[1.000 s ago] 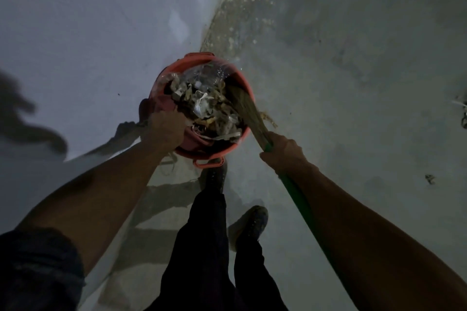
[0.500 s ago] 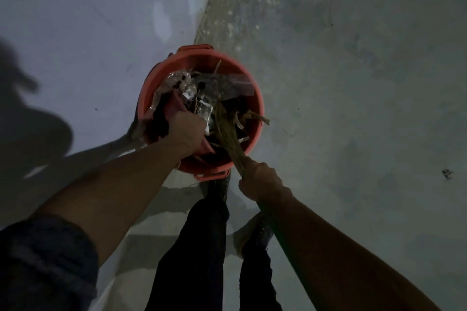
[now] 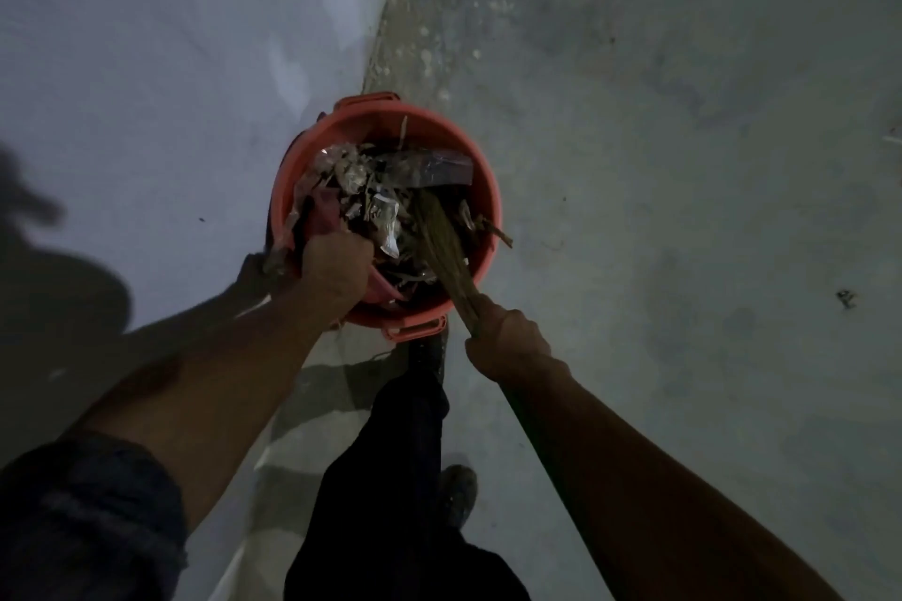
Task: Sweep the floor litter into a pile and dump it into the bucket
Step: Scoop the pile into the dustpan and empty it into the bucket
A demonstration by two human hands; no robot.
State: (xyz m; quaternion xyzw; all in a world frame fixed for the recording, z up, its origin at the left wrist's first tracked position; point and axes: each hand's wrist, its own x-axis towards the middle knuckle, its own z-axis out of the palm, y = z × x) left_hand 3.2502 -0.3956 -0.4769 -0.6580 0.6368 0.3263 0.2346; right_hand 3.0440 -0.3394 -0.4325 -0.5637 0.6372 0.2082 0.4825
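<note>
The orange bucket [image 3: 481, 171] stands on the concrete floor [image 3: 683, 210] beside the wall [image 3: 146, 63], full of litter [image 3: 371, 195]. The left hand [image 3: 334, 266] grips a pink item at its near rim. The right hand [image 3: 505, 339] clasps the broom [image 3: 441, 241], bristles inside the bucket.

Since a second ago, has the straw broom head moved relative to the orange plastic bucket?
Yes. The straw broom head has swung from the orange plastic bucket's right rim toward its centre.
</note>
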